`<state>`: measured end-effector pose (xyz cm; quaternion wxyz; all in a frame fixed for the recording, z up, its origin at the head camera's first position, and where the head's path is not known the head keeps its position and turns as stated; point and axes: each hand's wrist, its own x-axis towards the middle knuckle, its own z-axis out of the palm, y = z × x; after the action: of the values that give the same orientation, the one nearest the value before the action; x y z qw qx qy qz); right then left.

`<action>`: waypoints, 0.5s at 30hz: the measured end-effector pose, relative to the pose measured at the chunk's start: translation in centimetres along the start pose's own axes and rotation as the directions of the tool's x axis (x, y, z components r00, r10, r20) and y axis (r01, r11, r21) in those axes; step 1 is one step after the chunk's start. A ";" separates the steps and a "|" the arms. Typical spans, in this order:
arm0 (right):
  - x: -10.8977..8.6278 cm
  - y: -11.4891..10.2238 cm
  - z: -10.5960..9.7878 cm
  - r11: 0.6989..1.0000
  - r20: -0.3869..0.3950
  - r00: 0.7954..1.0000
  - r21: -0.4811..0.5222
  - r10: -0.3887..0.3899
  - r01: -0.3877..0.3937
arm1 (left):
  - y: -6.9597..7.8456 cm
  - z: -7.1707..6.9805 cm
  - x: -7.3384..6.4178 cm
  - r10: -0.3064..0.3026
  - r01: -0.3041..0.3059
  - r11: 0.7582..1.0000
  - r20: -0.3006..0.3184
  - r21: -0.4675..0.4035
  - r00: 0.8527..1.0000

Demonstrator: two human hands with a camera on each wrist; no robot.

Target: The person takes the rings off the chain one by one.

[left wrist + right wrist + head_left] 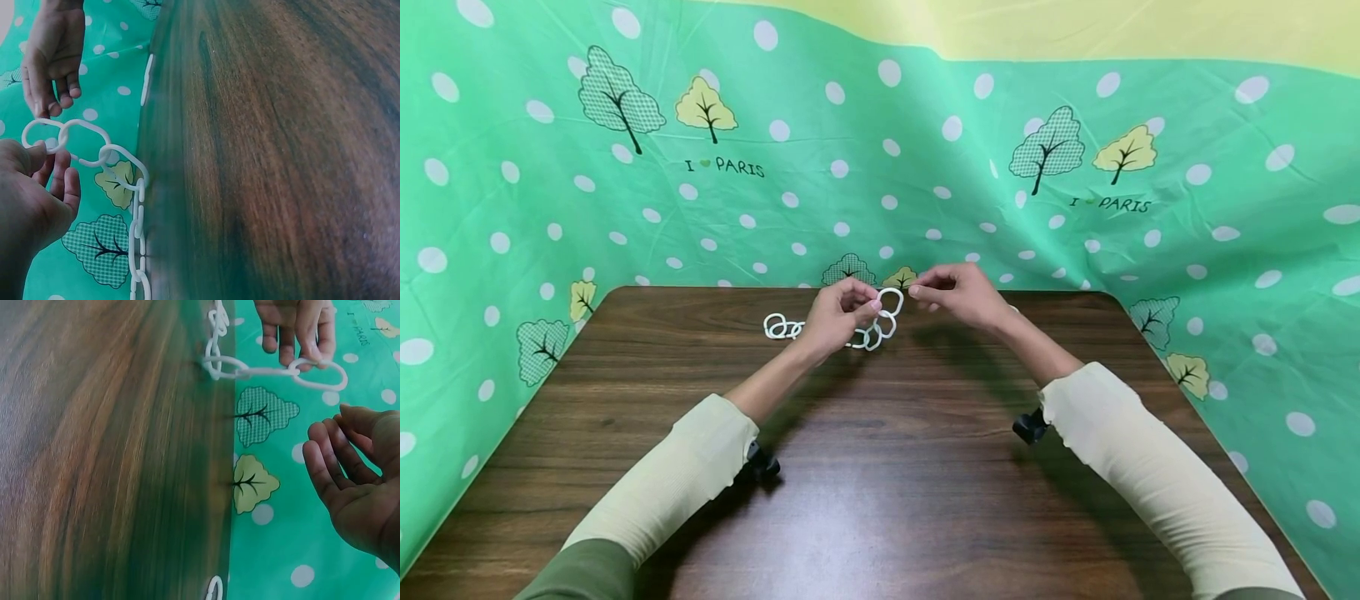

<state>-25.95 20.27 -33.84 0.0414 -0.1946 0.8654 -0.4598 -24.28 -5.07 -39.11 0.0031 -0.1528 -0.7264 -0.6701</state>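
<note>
A white plastic chain (887, 325) lies partly along the far side of the table, and its near-right end is lifted. My left hand (838, 315) pinches the end link (328, 375) between thumb and fingertips, so that link stands up from the chain. Just to the right, my right hand (962, 293) hovers with its fingertips close to that link. Its fingers (325, 450) are loosely bent, with nothing visible between them, and the right wrist view shows a gap to the link. My left hand hides the chain's middle in the head view.
A single loose white link (214, 589) lies near the far table edge, mostly behind my right wrist in the head view. The brown wooden table (880, 483) ends at a green dotted cloth (880, 200) hanging behind and beside it.
</note>
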 end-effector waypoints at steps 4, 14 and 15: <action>0.1 -0.5 0.4 0.999 0.027 1.000 0.050 -0.015 0.014 | -0.1 0.0 0.0 0.006 -0.006 1.000 0.000 -0.002 1.000; 0.1 -1.1 0.9 0.999 0.041 0.998 -0.007 -0.044 0.044 | 0.0 0.0 0.0 0.023 -0.023 1.000 -0.008 -0.005 1.000; 0.1 -1.2 0.9 0.999 0.040 0.998 -0.013 -0.048 0.049 | 0.0 0.0 0.0 0.023 -0.023 1.000 -0.009 -0.004 1.000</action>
<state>-25.45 18.94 -33.42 0.0461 -0.2250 0.8626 -0.4507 -24.26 -5.04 -39.15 0.0136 -0.1583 -0.7231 -0.6723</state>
